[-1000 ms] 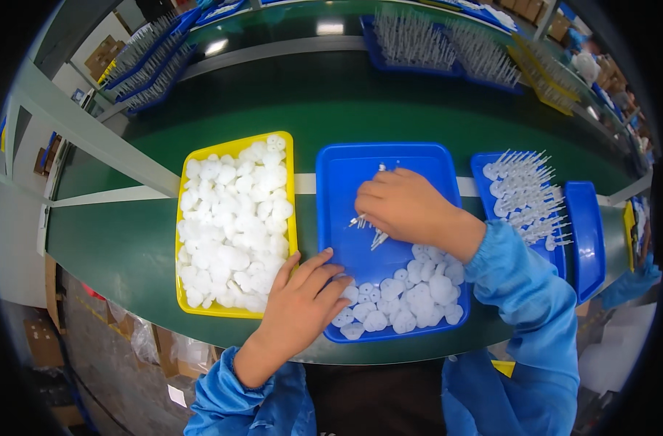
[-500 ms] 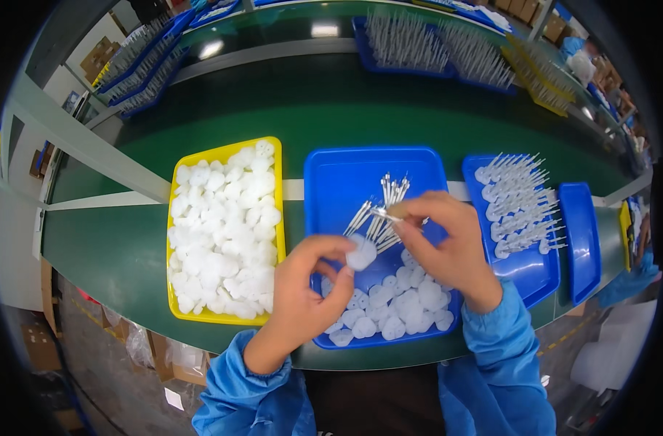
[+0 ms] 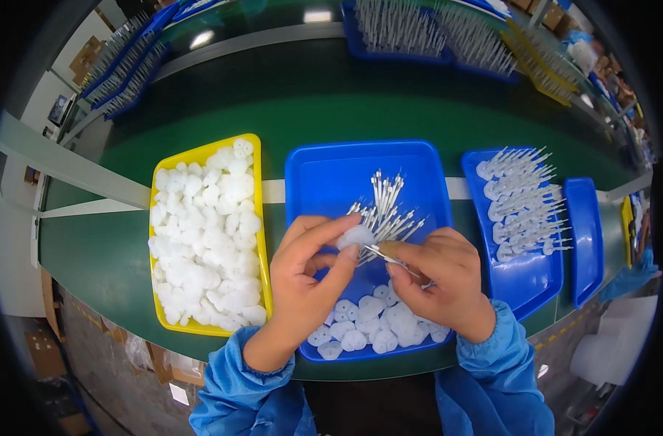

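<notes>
My left hand (image 3: 310, 265) pinches a white translucent plastic disc (image 3: 356, 237) between thumb and fingers. Facing it, my right hand (image 3: 440, 280) is closed on a thin metallic rod (image 3: 393, 259), whose tip meets the edge of the disc; whether it has entered a hole I cannot tell. Both hands are over the middle blue tray (image 3: 302, 163). Inside that tray a heap of thin white-and-silver rods (image 3: 387, 195) lies toward the back, partly covered by my fingers. Loose white discs (image 3: 371, 323) fill its near end.
To the left a yellow tray (image 3: 262, 254) is heaped with white discs. A blue tray (image 3: 528, 283) on the right bears rows of discs with rods upright in them, beside a narrow blue tray (image 3: 584, 240). Trays of upright rods (image 3: 397, 29) stand along the back.
My right hand has come down from the rod heap with a rod, bringing it to the disc. The left hand keeps hold of the disc. The view has shifted slightly.
</notes>
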`<move>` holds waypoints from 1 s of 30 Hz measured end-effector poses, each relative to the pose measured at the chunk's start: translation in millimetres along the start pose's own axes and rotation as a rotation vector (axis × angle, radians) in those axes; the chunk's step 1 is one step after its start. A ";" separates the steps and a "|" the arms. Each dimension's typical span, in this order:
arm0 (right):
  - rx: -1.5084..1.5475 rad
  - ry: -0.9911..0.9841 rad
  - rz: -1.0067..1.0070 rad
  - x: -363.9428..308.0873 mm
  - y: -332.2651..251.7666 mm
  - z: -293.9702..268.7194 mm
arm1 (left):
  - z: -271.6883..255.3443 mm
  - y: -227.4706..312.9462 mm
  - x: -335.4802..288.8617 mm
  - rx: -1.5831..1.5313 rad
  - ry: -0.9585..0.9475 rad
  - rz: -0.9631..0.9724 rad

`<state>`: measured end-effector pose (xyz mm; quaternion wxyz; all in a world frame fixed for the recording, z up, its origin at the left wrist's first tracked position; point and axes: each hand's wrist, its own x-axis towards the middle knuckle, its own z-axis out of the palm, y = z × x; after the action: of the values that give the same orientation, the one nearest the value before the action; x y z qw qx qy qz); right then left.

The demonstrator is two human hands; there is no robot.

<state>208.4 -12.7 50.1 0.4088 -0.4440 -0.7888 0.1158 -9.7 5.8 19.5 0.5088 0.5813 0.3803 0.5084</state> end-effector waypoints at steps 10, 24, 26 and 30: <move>0.023 -0.031 0.093 -2.0 -1.4 1.2 | -3.8 -2.3 -2.0 0.037 0.028 0.042; -0.109 0.029 -0.003 -3.7 -7.1 7.8 | -5.7 -5.5 -7.6 0.227 0.014 0.105; -0.081 0.011 0.050 -3.9 -6.3 7.9 | -1.9 -6.5 -8.0 0.192 0.065 0.069; 0.022 -0.037 0.151 -6.7 0.0 10.2 | 1.5 -1.8 -6.4 0.148 0.039 0.067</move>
<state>202.5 -16.2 40.0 0.3891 -0.4957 -0.7591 0.1633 -9.3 -0.2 16.5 0.4399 0.6196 0.4070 0.5069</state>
